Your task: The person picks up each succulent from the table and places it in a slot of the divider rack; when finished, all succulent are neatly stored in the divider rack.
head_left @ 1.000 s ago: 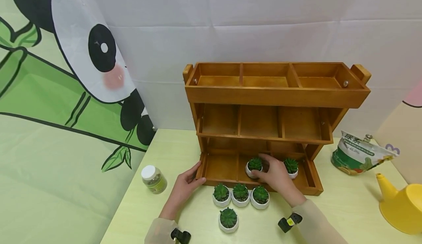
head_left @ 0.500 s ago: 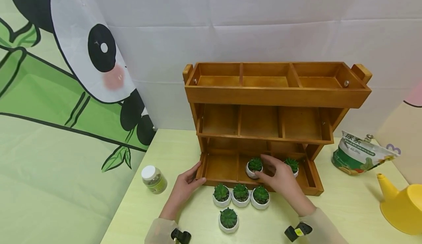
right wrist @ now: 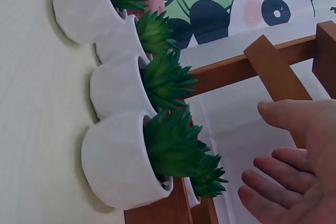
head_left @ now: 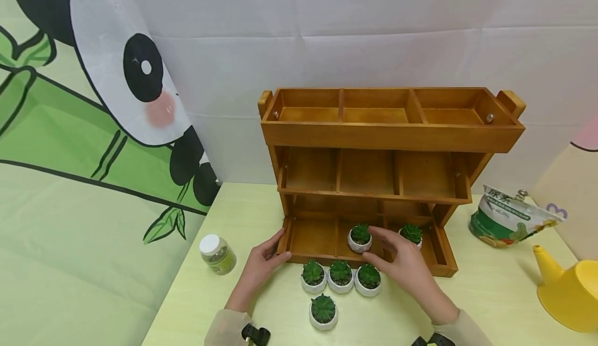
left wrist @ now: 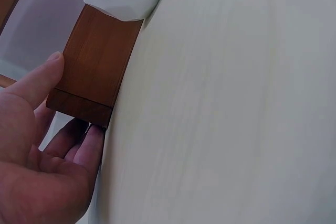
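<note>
A brown wooden three-tier shelf (head_left: 392, 135) stands on the table. My left hand (head_left: 261, 268) grips the left front corner of its bottom tray, thumb at the front board (left wrist: 100, 56) in the left wrist view and fingers around the end. One potted succulent (head_left: 359, 239) in a white pot sits upright in the tray's middle compartment. Just right of it my right hand (head_left: 404, 260) has its fingers spread and holds nothing. Partly behind that hand, a second potted succulent (head_left: 412, 234) stands in the right compartment. The tray's left compartment holds nothing.
Three potted succulents (head_left: 341, 277) line up before the tray, with another succulent (head_left: 323, 312) nearer. A white-capped jar (head_left: 218, 254) stands at left. To the right are a clipped green-and-white bag (head_left: 506, 218) and a yellow watering can (head_left: 570, 294). A cloth backdrop (head_left: 392, 39) hangs behind.
My right hand has let go of the succulent in the middle compartment; its fingers have spread and drawn slightly back to the right. The left hand has stayed at the tray corner.
</note>
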Motion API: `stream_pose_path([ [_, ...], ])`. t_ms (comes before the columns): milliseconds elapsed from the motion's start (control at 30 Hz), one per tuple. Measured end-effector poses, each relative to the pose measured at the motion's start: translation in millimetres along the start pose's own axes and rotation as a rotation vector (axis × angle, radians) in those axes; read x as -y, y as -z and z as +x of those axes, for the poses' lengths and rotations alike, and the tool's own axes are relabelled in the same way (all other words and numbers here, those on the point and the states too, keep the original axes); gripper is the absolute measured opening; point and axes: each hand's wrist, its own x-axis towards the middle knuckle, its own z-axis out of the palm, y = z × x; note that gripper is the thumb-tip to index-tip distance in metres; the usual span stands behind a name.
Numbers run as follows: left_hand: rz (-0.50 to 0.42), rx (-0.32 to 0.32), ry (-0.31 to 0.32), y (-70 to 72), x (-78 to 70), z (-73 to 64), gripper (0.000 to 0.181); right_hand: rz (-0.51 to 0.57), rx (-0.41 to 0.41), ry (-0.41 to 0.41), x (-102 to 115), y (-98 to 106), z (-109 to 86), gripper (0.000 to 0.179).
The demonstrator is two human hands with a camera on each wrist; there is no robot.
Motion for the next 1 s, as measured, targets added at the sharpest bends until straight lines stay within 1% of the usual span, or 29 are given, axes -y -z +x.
stream_pose_path([
  [100,-0.009,-0.006,0.0,-0.4,0.4,0.2,0.066,0.035,0.007,0.016,2.6,-2.2,-3.8,0.056],
  [200,-0.017,-0.008,-0.002,-0.7,1.4,0.3,0.066,0.096,0.027,0.026,4.9,-5.0,-7.2,0.054],
  [367,-0.01,-0.007,-0.001,-1.0,1.0,-0.7,0.067,0.186,0.059,0.024,8.7,-10.1,-13.8,0.051],
  [567,-0.008,0.007,0.002,-0.1,0.0,-1.2,0.066,0.252,0.102,0.052,15.5,-13.6,-23.6,0.048],
  [633,-0.012,0.009,0.001,0.3,-0.2,-0.9,0.066,0.27,0.137,0.057,17.3,-14.3,-26.4,0.046],
  [767,-0.011,0.004,0.002,0.2,-0.3,-0.2,0.066,0.289,0.239,0.076,19.1,-16.8,-31.6,0.046],
  [867,-0.014,0.003,0.006,-0.3,-0.2,0.0,0.066,0.294,0.298,0.074,19.0,-20.7,-36.3,0.049],
  [1000,-0.017,0.004,0.003,-0.8,-1.1,-0.2,0.067,0.313,0.36,0.047,18.2,-26.8,-41.0,0.052],
])
